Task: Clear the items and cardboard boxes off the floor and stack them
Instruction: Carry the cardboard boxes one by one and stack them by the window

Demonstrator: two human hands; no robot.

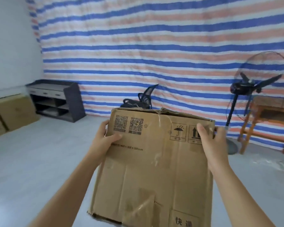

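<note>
A box (154, 161) held in the air
The left grip (105, 136) clasps its left edge, thumb on the printed face; the right grip (213, 141) curls over the upper right corner. It hangs above the floor (39, 161), well apart from stacked boxes (15, 112) by the left wall

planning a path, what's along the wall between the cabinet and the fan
A black chair, partly hidden behind the held box, in the head view.
</note>
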